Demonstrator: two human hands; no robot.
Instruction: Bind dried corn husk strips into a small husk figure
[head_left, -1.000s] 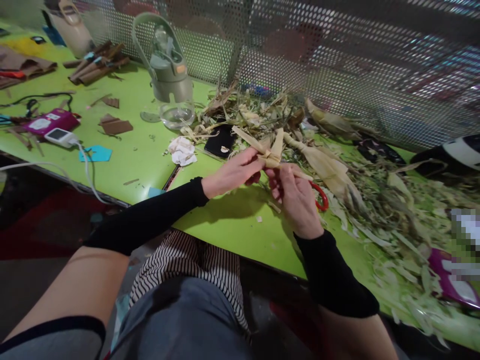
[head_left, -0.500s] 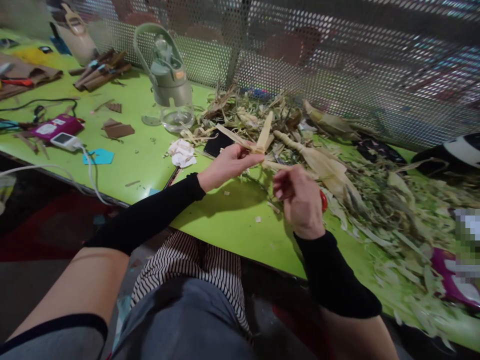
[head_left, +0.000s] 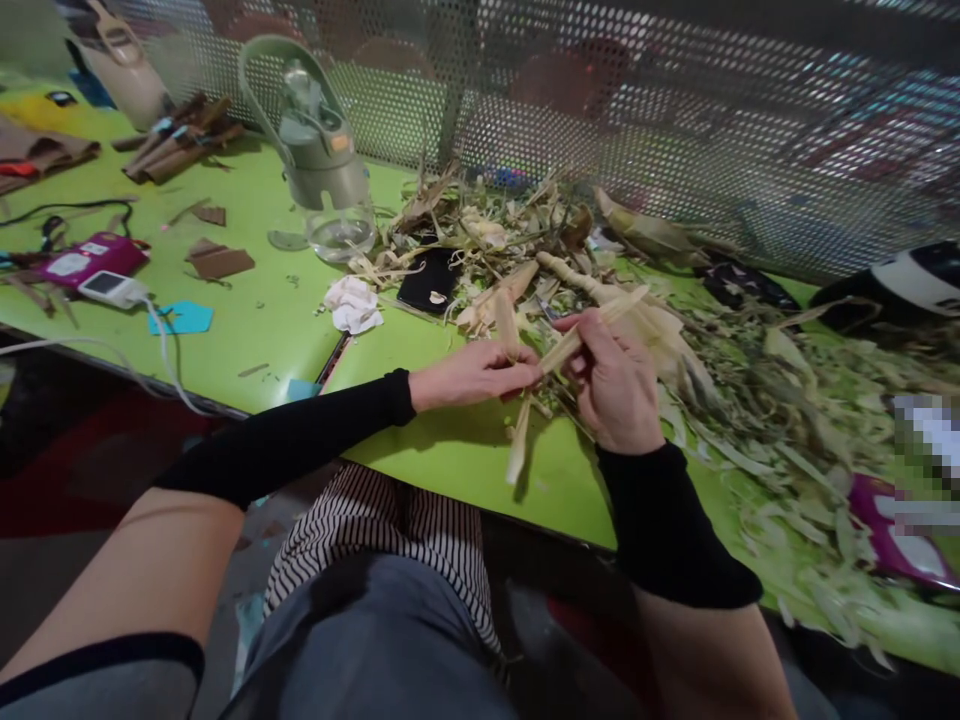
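My left hand (head_left: 491,372) pinches a folded piece of pale corn husk, one strip standing up above the thumb and another hanging down (head_left: 519,445) over the green table. My right hand (head_left: 611,375) is closed on a long husk strip (head_left: 561,350), which runs from the left fingertips up past the right thumb. A metal tip, whose tool I cannot make out, shows beside my right fingers. Behind the hands lies a larger bundle of husk with a twisted stem (head_left: 574,275).
A heap of dried husks (head_left: 517,225) spreads along the perforated metal screen (head_left: 660,120) and down the right side. A black phone (head_left: 429,280), crumpled tissue (head_left: 352,304) and handled bottle (head_left: 322,170) stand or lie to the left. Cables reach a purple packet (head_left: 94,258).
My right hand has risen and taken hold of a husk strip. The husk piece in my left hand has turned, one strip now pointing down. The view has shifted slightly.
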